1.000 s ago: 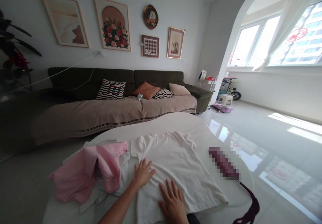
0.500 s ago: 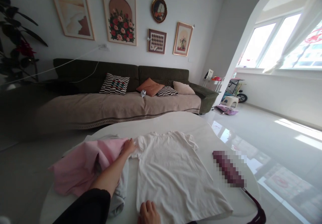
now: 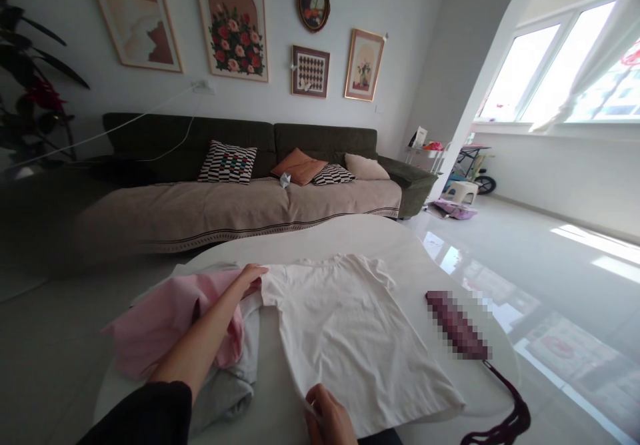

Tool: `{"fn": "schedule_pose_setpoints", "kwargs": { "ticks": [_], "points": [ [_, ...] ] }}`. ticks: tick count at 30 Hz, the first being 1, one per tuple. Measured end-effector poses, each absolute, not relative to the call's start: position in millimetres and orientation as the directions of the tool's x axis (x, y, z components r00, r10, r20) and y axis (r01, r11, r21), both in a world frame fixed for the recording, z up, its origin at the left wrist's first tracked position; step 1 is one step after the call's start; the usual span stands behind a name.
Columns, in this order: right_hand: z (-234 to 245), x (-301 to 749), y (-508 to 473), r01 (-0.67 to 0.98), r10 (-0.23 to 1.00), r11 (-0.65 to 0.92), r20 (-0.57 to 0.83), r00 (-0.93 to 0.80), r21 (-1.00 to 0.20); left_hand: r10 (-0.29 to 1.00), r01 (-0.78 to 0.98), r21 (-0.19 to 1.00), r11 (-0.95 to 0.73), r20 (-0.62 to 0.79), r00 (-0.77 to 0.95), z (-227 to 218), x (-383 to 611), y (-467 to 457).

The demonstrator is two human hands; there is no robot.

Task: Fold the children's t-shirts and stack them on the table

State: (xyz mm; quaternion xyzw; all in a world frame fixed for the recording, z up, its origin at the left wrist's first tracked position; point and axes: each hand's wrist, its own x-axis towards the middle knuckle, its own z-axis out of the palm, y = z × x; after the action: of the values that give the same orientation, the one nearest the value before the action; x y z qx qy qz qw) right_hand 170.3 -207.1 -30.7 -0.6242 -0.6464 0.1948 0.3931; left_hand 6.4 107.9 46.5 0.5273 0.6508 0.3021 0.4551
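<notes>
A white T-shirt (image 3: 350,331) lies spread flat on a round white table (image 3: 360,238), neck toward the sofa. My left hand (image 3: 251,277) reaches out and pinches the shirt's left sleeve at the shoulder. My right hand (image 3: 327,418) is closed on the shirt's near hem at the bottom left corner, close to my body. A pink garment (image 3: 170,318) lies crumpled to the left, on top of a grey-white garment (image 3: 233,385), with my left forearm stretched over both.
A blurred dark red object (image 3: 457,328) with a dark cord (image 3: 505,411) lies on the table's right edge. Beyond the table stands a long dark sofa (image 3: 240,185) with cushions. Glossy floor (image 3: 540,271) opens to the right toward windows.
Both hands lay flat on the shirt a second ago. My left hand has moved out to the left sleeve and gripped it; my right hand has drawn back to the near hem and closed on it.
</notes>
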Motion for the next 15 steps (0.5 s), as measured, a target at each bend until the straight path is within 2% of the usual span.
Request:
{"fn": "schedule_pose_setpoints", "kwargs": {
  "ticks": [2, 5, 10, 12, 15],
  "points": [
    [-22, 177, -204, 0.603, 0.954, 0.164, 0.28, 0.104, -0.781, 0.962, 0.429, 0.867, 0.255, -0.27, -0.026, 53, 14, 113],
    [-12, 195, -202, 0.537, 0.936, 0.092, 0.257, 0.241, -0.839, 0.974, 0.434, 0.878, 0.203, -0.228, 0.007, 64, 42, 125],
    [-20, 247, -211, 0.459, 0.886, -0.055, 0.169, 0.432, -0.887, 0.986, 0.414, 0.91, 0.001, -0.07, 0.153, 78, 119, 137],
    [-30, 266, -217, 0.534, 0.863, -0.116, 0.181, 0.472, -0.837, 0.974, 0.399, 0.91, -0.109, 0.018, 0.226, 77, 149, 133],
    [-46, 281, -225, 0.767, 0.829, -0.195, 0.315, 0.462, -0.611, 0.945, 0.406, 0.88, -0.245, 0.123, 0.303, 67, 175, 118]
  ]
}}
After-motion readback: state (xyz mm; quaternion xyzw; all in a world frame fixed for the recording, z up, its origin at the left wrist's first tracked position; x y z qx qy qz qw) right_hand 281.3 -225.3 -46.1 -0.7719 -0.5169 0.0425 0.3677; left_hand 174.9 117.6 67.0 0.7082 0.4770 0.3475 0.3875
